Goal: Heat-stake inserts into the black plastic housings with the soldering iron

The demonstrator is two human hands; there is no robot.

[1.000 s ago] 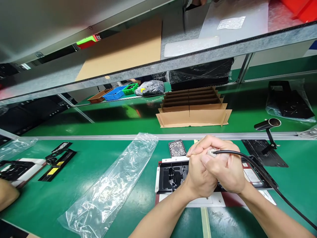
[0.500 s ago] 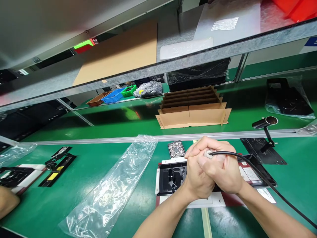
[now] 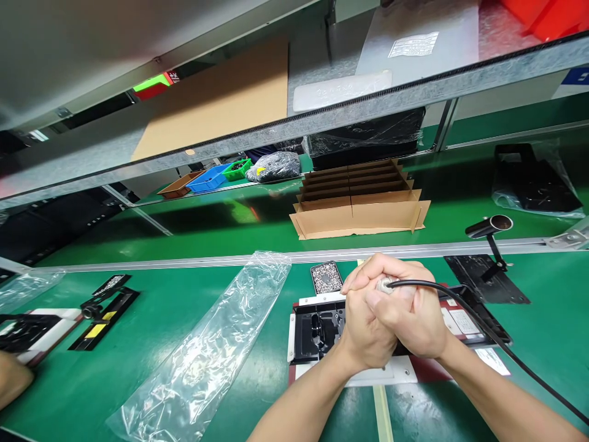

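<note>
My left hand (image 3: 368, 328) and my right hand (image 3: 416, 316) are closed together in one clasped grip, the right wrapped against the left. From the top of the grip show the pale end and black cord of what looks like an upright electric screwdriver (image 3: 384, 285); its body and tip are hidden by my fingers. Directly beneath lies a flat device (image 3: 304, 334) with a black recessed back, white edging and dark red sides. My hands cover its middle. Just behind it rests a small dark speckled rectangular case (image 3: 326, 277).
A clear plastic bag (image 3: 202, 362) stretches across the bench on the left. Farther left are a black bracket (image 3: 107, 313) and another person's arm (image 3: 13, 380). A stand with a metal tube (image 3: 488, 227) is at right. Cardboard dividers (image 3: 359, 215) stand behind, below a metal shelf (image 3: 257, 138).
The view has shifted very slightly. My hands keep the same clasped grip over the device, and nothing on the bench has visibly moved.
</note>
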